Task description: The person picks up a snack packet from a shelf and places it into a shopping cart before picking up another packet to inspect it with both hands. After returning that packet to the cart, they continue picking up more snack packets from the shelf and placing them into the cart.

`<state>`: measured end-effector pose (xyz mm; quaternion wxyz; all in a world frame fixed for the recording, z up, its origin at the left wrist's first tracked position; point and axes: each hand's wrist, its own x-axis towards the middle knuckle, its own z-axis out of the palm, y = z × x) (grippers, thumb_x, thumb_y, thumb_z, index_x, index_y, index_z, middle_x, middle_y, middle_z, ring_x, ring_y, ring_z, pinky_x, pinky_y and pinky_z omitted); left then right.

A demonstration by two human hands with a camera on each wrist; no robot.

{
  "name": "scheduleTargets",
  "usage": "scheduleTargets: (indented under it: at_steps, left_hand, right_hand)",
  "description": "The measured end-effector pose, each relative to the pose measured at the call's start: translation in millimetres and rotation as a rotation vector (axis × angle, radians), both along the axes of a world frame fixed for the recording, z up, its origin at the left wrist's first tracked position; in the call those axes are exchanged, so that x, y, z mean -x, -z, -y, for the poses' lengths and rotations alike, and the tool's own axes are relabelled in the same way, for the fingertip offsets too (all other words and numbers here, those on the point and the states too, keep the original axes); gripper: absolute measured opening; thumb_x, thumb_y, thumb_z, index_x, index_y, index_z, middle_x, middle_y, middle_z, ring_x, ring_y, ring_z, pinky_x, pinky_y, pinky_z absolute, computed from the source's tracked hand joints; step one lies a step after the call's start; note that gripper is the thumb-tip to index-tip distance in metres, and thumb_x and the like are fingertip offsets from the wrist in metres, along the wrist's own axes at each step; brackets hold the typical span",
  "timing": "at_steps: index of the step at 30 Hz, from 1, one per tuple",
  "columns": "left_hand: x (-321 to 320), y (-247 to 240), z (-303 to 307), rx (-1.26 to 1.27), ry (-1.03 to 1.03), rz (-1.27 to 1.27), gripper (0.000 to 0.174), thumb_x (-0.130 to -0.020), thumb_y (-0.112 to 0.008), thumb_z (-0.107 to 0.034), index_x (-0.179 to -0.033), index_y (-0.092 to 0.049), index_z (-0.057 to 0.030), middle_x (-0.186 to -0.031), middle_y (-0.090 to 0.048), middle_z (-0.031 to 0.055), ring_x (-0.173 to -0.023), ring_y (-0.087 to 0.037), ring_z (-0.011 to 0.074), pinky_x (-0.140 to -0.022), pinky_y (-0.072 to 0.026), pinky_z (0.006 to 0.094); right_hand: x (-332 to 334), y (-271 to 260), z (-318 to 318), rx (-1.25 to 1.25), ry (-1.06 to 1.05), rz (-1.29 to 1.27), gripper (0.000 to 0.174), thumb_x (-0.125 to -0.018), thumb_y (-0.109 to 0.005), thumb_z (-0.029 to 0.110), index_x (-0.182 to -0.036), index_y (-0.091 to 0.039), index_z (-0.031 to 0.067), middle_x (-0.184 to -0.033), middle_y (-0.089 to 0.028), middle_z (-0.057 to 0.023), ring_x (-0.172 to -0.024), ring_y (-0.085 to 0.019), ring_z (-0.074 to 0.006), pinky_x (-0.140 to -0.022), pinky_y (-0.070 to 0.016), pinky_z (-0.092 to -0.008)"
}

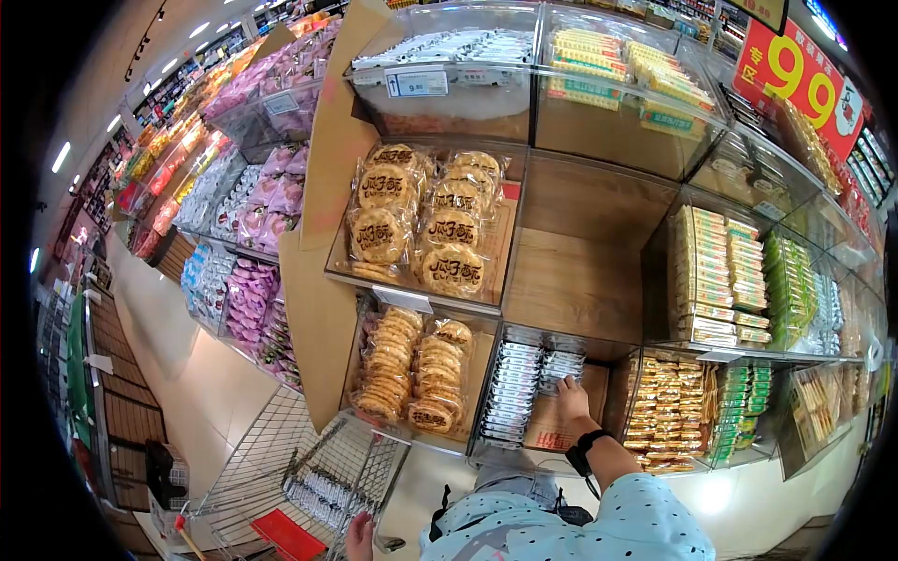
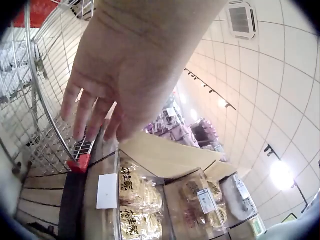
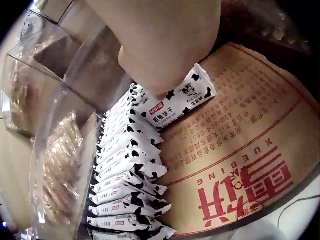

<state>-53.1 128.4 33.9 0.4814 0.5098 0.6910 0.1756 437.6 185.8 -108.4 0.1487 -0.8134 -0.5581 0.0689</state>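
In the head view my right hand (image 1: pixel 572 400) reaches into a lower bin, at the near end of a short row of snack packets (image 1: pixel 563 363). The right wrist view has my right hand (image 3: pixel 165 50) over a white packet with black cow patches (image 3: pixel 192 92), its fingertips at the wrapper and partly hidden behind the hand. Beside it runs a long row of matching packets (image 3: pixel 127 172), stacked on edge. My left hand (image 1: pixel 359 538) hangs loosely near the shopping cart (image 1: pixel 271 449), holding nothing; its fingers (image 2: pixel 85 112) are relaxed in the left wrist view.
Printed brown cardboard (image 3: pixel 240 135) lines the bin. Left of it, a clear bin holds round bagged biscuits (image 1: pixel 412 365), with more biscuits (image 1: pixel 421 220) above. To the right are gold-wrapped snacks (image 1: pixel 664 411). Similar black-and-white packets (image 1: pixel 327 496) lie in the cart.
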Motion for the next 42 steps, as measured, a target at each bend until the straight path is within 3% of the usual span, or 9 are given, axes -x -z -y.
scheduleTargets:
  at_steps: [11, 16, 19, 22, 28, 31, 37, 38, 42]
  left_hand:
    - [6, -3, 10, 0.024, 0.072, -0.104, 0.031, -0.079, -0.043, -0.018, -0.106, -0.042, -0.0022, -0.104, -0.047, 0.0118, -0.097, -0.043, 0.0208, -0.082, -0.0335, 0.0289]
    - [-22, -53, 6, 0.131, 0.059, -0.286, 0.030, -0.079, -0.042, -0.021, -0.103, -0.045, -0.0037, -0.103, -0.047, 0.0118, -0.100, -0.041, 0.0233, -0.082, -0.0317, 0.0300]
    - [38, 61, 27, -0.109, -0.122, 0.279, 0.027, -0.078, -0.042, -0.005, -0.104, -0.040, 0.0026, -0.100, -0.047, 0.0105, -0.091, -0.045, 0.0156, -0.077, -0.0372, 0.0255]
    - [12, -11, 22, 0.000, 0.055, -0.137, 0.029, -0.079, -0.042, -0.021, -0.102, -0.045, -0.0030, -0.102, -0.047, 0.0122, -0.098, -0.041, 0.0240, -0.082, -0.0319, 0.0302]
    - [41, -6, 40, -0.062, 0.044, -0.030, 0.029, -0.080, -0.041, -0.020, -0.102, -0.045, -0.0026, -0.102, -0.047, 0.0131, -0.097, -0.042, 0.0242, -0.082, -0.0319, 0.0302]
    - [34, -46, 47, 0.138, -0.127, -0.009, 0.030, -0.080, -0.041, -0.021, -0.104, -0.045, -0.0030, -0.101, -0.047, 0.0141, -0.097, -0.042, 0.0251, -0.082, -0.0322, 0.0304]
    - [86, -17, 86, -0.072, -0.101, 0.012, 0.029, -0.077, -0.043, -0.020, -0.102, -0.047, -0.0047, -0.096, -0.049, 0.0146, -0.089, -0.047, 0.0276, -0.076, -0.0365, 0.0317]
    - [133, 66, 102, -0.176, -0.168, 0.328, 0.027, -0.078, -0.041, -0.005, -0.104, -0.040, 0.0026, -0.099, -0.048, 0.0111, -0.090, -0.046, 0.0158, -0.076, -0.0383, 0.0267]
    - [152, 51, 119, -0.205, -0.222, 0.286, 0.028, -0.078, -0.045, -0.008, -0.103, -0.042, 0.0013, -0.095, -0.051, 0.0101, -0.084, -0.050, 0.0146, -0.072, -0.0402, 0.0237]
  right_hand:
    - [9, 8, -6, 0.097, 0.031, 0.043, 0.018, -0.068, -0.044, 0.004, -0.086, -0.046, 0.0062, -0.084, -0.045, -0.0106, -0.069, -0.051, -0.0275, -0.058, -0.0440, -0.0343]
    - [15, 2, 0, 0.066, 0.089, -0.048, 0.018, -0.070, -0.043, 0.004, -0.087, -0.046, 0.0045, -0.087, -0.044, -0.0129, -0.075, -0.049, -0.0291, -0.061, -0.0437, -0.0358]
    - [22, -3, 8, 0.024, 0.105, -0.110, 0.017, -0.070, -0.041, 0.004, -0.087, -0.046, 0.0038, -0.087, -0.044, -0.0133, -0.080, -0.047, -0.0297, -0.064, -0.0428, -0.0366]
    - [29, -11, 14, -0.041, 0.068, -0.105, 0.016, -0.070, -0.041, 0.004, -0.086, -0.047, 0.0030, -0.086, -0.044, -0.0133, -0.082, -0.046, -0.0299, -0.065, -0.0419, -0.0369]
    - [53, -29, 11, -0.200, 0.122, -0.121, 0.018, -0.067, -0.046, 0.003, -0.085, -0.047, 0.0029, -0.087, -0.044, -0.0132, -0.077, -0.047, -0.0306, -0.062, -0.0407, -0.0378]
    - [88, -70, -10, -0.404, 0.046, -0.189, 0.020, -0.067, -0.048, 0.001, -0.087, -0.046, 0.0043, -0.086, -0.044, -0.0126, -0.074, -0.048, -0.0292, -0.061, -0.0406, -0.0368]
    - [220, -231, -31, -0.618, -0.445, -0.629, 0.026, -0.070, -0.049, 0.003, -0.096, -0.044, 0.0036, -0.081, -0.050, -0.0115, -0.066, -0.051, -0.0244, -0.058, -0.0421, -0.0306]
    - [241, -264, -27, -0.646, -0.580, -0.609, 0.026, -0.070, -0.049, 0.003, -0.096, -0.045, 0.0035, -0.082, -0.051, -0.0116, -0.066, -0.051, -0.0240, -0.057, -0.0420, -0.0306]
    - [304, -385, 5, -0.712, -1.215, -0.462, 0.023, -0.070, -0.054, 0.012, -0.091, -0.048, 0.0034, -0.082, -0.053, -0.0082, -0.068, -0.051, -0.0202, -0.061, -0.0411, -0.0265]
